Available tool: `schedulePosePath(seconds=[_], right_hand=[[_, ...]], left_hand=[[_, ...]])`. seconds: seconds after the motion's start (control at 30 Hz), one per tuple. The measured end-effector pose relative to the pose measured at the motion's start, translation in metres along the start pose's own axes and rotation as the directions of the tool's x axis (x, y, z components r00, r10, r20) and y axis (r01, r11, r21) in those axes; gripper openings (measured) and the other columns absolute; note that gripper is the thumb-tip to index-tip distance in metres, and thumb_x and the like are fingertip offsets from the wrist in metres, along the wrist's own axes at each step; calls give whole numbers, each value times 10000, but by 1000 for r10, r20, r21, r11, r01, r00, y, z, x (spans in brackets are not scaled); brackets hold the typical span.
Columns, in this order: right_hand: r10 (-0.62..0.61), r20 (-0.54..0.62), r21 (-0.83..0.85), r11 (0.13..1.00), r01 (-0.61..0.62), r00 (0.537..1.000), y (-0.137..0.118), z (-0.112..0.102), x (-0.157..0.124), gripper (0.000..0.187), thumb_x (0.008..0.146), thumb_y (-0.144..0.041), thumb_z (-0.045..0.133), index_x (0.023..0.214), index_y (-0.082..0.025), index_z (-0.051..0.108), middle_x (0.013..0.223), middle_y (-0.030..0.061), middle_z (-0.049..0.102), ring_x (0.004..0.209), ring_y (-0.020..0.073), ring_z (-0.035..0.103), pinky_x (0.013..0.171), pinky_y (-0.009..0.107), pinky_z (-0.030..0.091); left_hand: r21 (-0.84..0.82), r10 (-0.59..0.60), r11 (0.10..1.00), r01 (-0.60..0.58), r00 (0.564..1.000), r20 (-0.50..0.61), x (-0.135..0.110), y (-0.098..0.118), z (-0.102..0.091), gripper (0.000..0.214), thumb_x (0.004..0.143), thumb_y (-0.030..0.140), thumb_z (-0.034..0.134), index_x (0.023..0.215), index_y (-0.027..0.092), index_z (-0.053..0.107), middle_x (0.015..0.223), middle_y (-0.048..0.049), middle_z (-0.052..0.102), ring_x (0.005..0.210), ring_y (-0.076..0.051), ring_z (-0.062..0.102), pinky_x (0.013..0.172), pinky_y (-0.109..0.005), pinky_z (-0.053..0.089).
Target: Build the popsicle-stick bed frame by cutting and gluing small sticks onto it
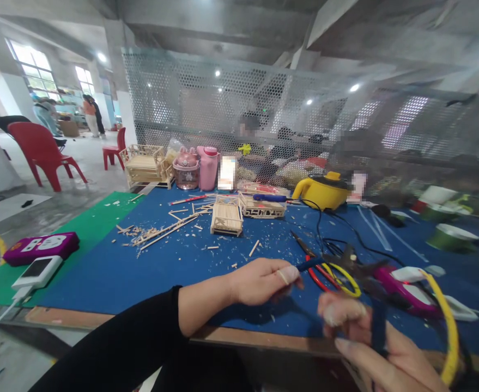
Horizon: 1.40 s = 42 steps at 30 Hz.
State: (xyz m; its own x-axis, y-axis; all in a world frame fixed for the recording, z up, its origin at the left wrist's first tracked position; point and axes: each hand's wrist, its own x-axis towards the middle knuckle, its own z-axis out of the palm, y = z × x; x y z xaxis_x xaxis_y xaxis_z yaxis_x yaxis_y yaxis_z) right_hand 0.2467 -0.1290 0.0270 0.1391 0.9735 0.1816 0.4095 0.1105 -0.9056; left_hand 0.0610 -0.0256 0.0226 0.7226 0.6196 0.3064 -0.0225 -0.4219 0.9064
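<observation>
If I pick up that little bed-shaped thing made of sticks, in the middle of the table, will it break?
The little bed-shaped thing might break if squeezed, because its rails look thin. It's probably light, being built from slim sticks with gaps. It likely won't roll, since it's boxy and low.

We are holding a pair of dark metal pliers (351, 261) over the worktop (141, 283), their blue handles standing wide apart. One handle is pointing towards our left hand (270, 280), its end meeting the fingers; the other is running down through our right hand (370, 337). The metal head is blurring.
</observation>
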Motion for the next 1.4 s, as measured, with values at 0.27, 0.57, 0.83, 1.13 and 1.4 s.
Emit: schedulePosePath(seconds=[0.27,0.57,0.83,1.13,1.4], right_hand=[[-68,223,487,872,-51,972,6,37,17,621,712,-246,515,1322,-289,409,1302,87,543,1229,280,478,1012,478,372],[-66,146,532,846,-22,987,13,-6,27,564,645,-163,564,1187,-292,480,939,29,596,975,224,572,922,401,409],[-31,327,381,919,-102,945,6,-3,42,387,704,-193,586,1071,-249,476,894,27,594,817,190,582,776,372,443],[-331,182,504,840,201,926,-18,62,140,347,654,-221,623,972,-228,486,809,-19,581,754,163,585,773,346,469],[-198,334,-155,953,261,922,-18,41,112,312,837,-422,505,1071,-217,533,927,20,615,832,181,583,800,334,468]], left_hand=[[135,4,990,-28,984,176,-2,1,17,475,953,424,202,658,159,464,624,12,475,568,-95,449,598,-199,390],[723,-284,494,483,876,-391,18,-14,-37,385,857,439,490,863,120,707,849,-157,697,807,-267,650,696,-332,471],[736,-342,477,481,872,-349,43,-34,-36,125,752,234,615,747,132,687,825,-158,698,846,-286,665,749,-340,494],[518,-227,755,403,901,-370,-10,-31,-46,211,932,239,331,974,174,528,822,-51,667,756,-155,608,721,-267,467],[-374,-471,860,348,822,-319,-17,-20,-37,159,929,184,347,938,133,497,722,-21,590,513,-58,492,484,-165,375]])
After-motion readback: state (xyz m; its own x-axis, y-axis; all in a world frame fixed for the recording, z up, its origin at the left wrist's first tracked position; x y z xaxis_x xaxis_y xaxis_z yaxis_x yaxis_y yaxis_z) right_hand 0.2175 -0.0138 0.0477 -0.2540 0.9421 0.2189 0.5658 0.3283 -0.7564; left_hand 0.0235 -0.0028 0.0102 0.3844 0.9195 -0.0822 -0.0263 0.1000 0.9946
